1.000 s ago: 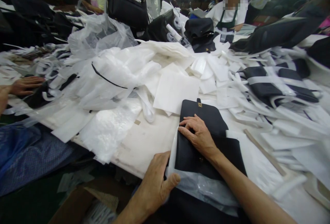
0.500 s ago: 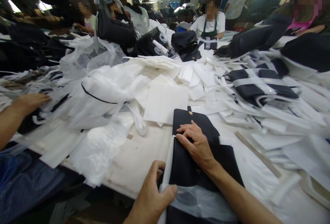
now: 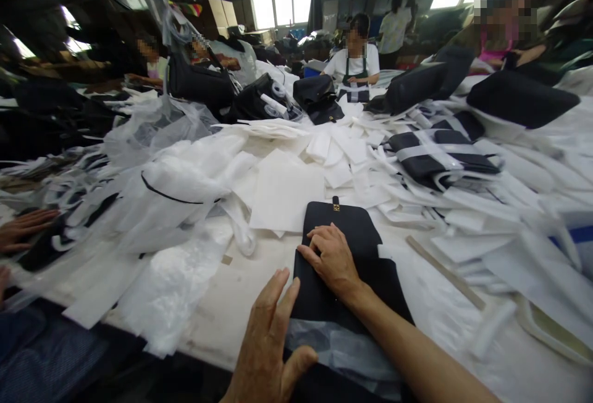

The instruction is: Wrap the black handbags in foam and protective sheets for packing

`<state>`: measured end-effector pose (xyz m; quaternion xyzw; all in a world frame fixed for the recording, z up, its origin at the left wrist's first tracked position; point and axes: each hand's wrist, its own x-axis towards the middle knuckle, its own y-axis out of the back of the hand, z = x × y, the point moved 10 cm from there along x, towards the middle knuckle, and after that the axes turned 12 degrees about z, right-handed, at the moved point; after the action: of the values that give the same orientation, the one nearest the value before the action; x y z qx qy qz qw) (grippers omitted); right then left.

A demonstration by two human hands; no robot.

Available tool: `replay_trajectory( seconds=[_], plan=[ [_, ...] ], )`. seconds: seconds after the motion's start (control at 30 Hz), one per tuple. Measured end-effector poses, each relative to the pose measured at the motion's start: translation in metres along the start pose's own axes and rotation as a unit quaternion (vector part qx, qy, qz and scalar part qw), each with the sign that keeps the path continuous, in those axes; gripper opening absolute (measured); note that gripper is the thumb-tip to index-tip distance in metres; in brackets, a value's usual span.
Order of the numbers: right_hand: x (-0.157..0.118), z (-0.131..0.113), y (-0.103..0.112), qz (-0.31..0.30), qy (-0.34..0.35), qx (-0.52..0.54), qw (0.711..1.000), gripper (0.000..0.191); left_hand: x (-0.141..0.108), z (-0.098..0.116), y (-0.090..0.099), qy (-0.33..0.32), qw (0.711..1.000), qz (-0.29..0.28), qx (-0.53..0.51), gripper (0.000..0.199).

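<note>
A black bag (image 3: 356, 298) lies in front of me with its flap (image 3: 345, 227) folded out away from me. A small gold clasp (image 3: 336, 205) sits on the tab at the flap's far edge. My right hand (image 3: 331, 261) rests on the bag where flap and body meet, its fingers loosely bent and apart. Beside the bag's left edge, my left hand (image 3: 275, 335) is open, fingers stretched out and thumb spread over the near part. A strip of translucent wrap (image 3: 336, 347) crosses the bag's lower part, partly hidden by my right forearm.
White foam sheets (image 3: 287, 190) and clear plastic bags (image 3: 171, 168) pile up beyond. A taped black bag (image 3: 440, 152) lies at the right, near a thin brown strip (image 3: 445, 270). Another person's hand (image 3: 28, 230) is at the left edge; several people work across the table.
My left hand has let go of the bag's left edge and straightened its fingers. The white layer along that edge no longer shows. The view has shifted slightly; my right hand stays on the bag.
</note>
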<state>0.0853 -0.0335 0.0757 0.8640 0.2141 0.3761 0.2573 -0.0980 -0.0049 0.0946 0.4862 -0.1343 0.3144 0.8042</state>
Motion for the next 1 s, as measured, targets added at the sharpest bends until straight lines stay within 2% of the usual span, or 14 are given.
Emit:
replay_trajectory(
  seconds=[0.07,0.1,0.17,0.23,0.3,0.43,0.5,0.6,0.67,0.7,0.77,0.87,0.93,1.0],
  plan=[
    [0.000,0.003,-0.001,-0.007,-0.007,0.005,1.000,0.026,-0.017,-0.020,0.015,0.067,0.998,0.015,-0.004,0.054],
    [0.000,0.004,-0.002,-0.013,-0.009,0.010,1.000,0.026,-0.028,-0.033,0.017,0.126,0.992,-0.009,-0.018,0.043],
    [0.000,0.006,-0.003,-0.021,-0.011,0.020,1.000,0.027,-0.056,-0.050,0.011,0.240,0.962,-0.114,-0.068,0.025],
    [0.000,0.008,-0.004,-0.026,-0.012,0.025,0.999,0.028,-0.078,-0.048,0.002,0.300,0.922,-0.217,-0.115,0.014],
    [-0.001,0.009,-0.005,-0.029,-0.011,0.028,0.999,0.028,-0.080,-0.040,0.001,0.305,0.910,-0.243,-0.142,0.008],
    [0.000,0.009,-0.004,-0.036,-0.010,0.043,0.998,0.030,-0.055,-0.018,-0.005,0.231,0.923,-0.193,-0.241,0.014],
    [0.001,0.011,-0.004,-0.042,-0.016,0.057,0.997,0.032,-0.048,-0.014,-0.008,0.225,0.914,-0.145,-0.306,0.013],
    [0.002,0.012,-0.004,-0.046,-0.023,0.069,0.996,0.034,-0.059,-0.026,-0.016,0.302,0.863,-0.066,-0.401,0.018],
    [0.001,0.011,-0.005,-0.041,-0.018,0.060,0.997,0.032,-0.078,-0.034,-0.023,0.362,0.835,-0.049,-0.412,0.027],
    [0.000,0.010,-0.005,-0.037,-0.011,0.053,0.998,0.030,-0.088,-0.036,-0.026,0.377,0.842,-0.054,-0.383,0.029],
    [-0.002,0.006,-0.006,-0.032,0.003,0.041,0.999,0.027,-0.099,-0.038,-0.022,0.352,0.893,-0.060,-0.275,0.025],
    [-0.005,0.003,-0.008,-0.030,0.016,0.037,0.999,0.027,-0.095,-0.021,-0.006,0.203,0.971,-0.022,-0.125,0.025],
    [-0.005,0.003,-0.009,-0.029,0.018,0.038,0.999,0.026,-0.094,-0.010,0.003,0.125,0.990,0.015,-0.062,0.035],
    [-0.005,0.004,-0.008,-0.028,0.016,0.040,0.999,0.025,-0.098,-0.009,0.006,0.113,0.993,0.032,-0.026,0.047]
  ],
)
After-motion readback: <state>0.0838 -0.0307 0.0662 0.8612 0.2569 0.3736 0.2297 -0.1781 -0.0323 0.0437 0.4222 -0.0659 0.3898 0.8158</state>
